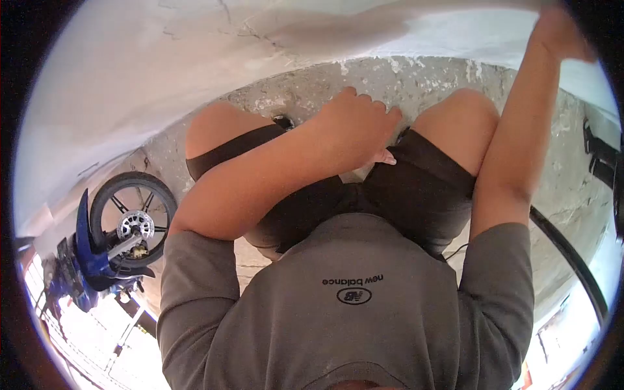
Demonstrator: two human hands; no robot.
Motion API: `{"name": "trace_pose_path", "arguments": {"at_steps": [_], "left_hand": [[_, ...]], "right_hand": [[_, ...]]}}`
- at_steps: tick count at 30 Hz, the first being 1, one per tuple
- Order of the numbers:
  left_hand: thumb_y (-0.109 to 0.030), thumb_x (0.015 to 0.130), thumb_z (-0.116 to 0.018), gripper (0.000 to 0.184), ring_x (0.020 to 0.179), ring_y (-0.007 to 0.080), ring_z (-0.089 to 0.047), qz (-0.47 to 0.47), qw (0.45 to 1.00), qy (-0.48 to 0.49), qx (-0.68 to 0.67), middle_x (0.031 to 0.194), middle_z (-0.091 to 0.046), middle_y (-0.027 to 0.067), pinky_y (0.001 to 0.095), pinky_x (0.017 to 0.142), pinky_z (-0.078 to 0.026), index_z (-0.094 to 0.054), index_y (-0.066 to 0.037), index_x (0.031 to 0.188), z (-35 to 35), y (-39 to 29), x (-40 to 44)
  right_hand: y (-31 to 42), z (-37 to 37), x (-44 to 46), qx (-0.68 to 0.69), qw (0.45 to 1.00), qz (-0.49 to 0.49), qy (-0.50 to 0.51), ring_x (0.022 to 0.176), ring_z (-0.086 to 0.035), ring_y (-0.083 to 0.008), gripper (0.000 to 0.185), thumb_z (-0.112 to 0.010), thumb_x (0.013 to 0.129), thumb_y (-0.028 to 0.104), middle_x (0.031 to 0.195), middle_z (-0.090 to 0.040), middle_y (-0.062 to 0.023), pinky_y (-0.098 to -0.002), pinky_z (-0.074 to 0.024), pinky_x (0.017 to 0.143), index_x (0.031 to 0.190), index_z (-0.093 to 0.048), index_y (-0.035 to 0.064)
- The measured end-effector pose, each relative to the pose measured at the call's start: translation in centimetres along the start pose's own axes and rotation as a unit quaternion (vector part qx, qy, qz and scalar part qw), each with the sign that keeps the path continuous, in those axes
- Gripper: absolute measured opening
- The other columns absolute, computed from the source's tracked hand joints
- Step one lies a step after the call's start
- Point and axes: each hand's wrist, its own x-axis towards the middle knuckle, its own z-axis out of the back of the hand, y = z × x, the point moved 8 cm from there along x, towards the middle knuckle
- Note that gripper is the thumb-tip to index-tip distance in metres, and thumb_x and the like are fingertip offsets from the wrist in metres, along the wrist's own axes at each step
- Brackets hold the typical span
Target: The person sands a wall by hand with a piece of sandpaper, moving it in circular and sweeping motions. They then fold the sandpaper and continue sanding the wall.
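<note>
My left hand [359, 127] is above my lap, between my knees, with its back toward the camera. Its fingers bend loosely, the thumb stands apart from the index finger, and I see nothing held. At the far upper right, my right arm reaches up to the pale wall [195, 39]. My right hand [564, 36] is in front of that wall, blurred and dim at the view's edge. Its fingers are not clear, and whether it touches the wall or holds anything cannot be made out. Dark shorts [422, 185] cover my lap.
Worn concrete floor [292, 84] runs around my legs up to the wall. A wheel [134, 221] and blue vehicle parts [84, 260] are at the left. A curved black bar or tube [572, 260] is at the right, with dark objects [601, 156] near the right edge.
</note>
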Motion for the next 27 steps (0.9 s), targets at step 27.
{"name": "trace_pose_path", "arguments": {"at_steps": [27], "left_hand": [[-0.055,0.081,-0.075,0.067,0.101,0.0352,-0.071,0.072,0.993,0.072,-0.062,0.096,-0.073,0.015,0.0497,0.092,-0.05,-0.062,-0.001,0.119,-0.9,2.8,0.2]], "right_hand": [[4.9,-2.9,-3.8,-0.218,0.928,0.291,0.085,0.089,-0.074,-0.0268,0.014,-0.065,0.09,0.013,0.099,-0.076,-0.013,-0.038,-0.0587,0.081,0.097,-0.074,0.004]]}}
